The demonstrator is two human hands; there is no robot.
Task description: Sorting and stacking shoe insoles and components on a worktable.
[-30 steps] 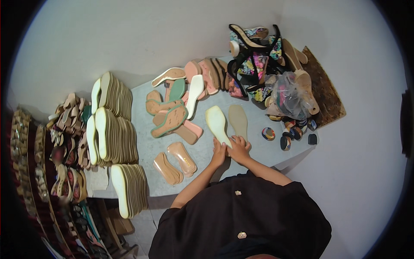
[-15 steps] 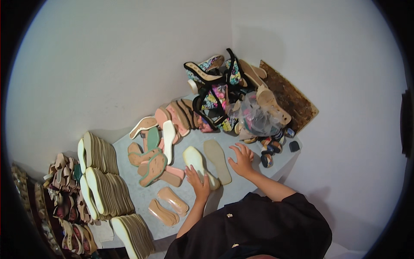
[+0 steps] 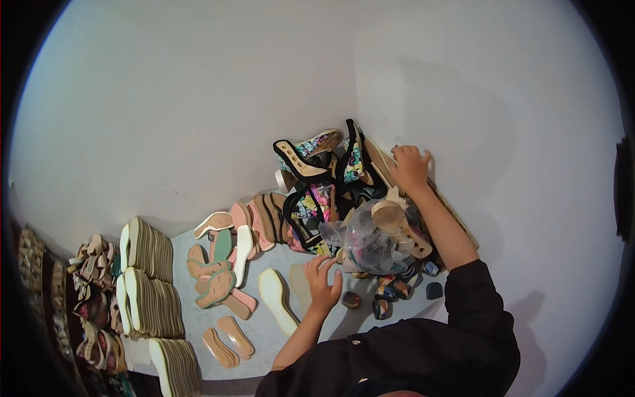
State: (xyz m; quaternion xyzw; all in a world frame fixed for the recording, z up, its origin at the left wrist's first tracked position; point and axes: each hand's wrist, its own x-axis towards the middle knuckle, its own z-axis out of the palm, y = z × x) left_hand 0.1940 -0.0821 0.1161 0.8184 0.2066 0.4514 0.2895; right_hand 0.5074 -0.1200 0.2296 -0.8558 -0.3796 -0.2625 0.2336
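Observation:
At the back right my right hand (image 3: 411,167) reaches over the heap, fingers apart and bent, by the upper end of a brown board (image 3: 456,215). That board shows mostly its thin edge beside my forearm; whether the fingers touch it, I cannot tell. My left hand (image 3: 323,283) is open, fingers spread, over the right side of a grey-beige sole piece (image 3: 299,284). Just left of that piece lies a cream sole (image 3: 274,291), its lower end partly behind my left forearm. Below my right forearm sits a clear plastic bag (image 3: 374,238) with a tan sole (image 3: 390,215) on it.
Floral wedge soles (image 3: 301,162) are heaped at the back. Loose pink, green and tan insoles (image 3: 218,284) cover the table's left middle, with glossy tan insoles (image 3: 228,341) in front. Stacks of cream soles (image 3: 152,301) line the left edge. Small dark heel pieces (image 3: 383,298) lie at right.
My right hand has gone from above the table up to the back right. My left hand has moved off the cream sole to the right. The board now shows its edge instead of its face.

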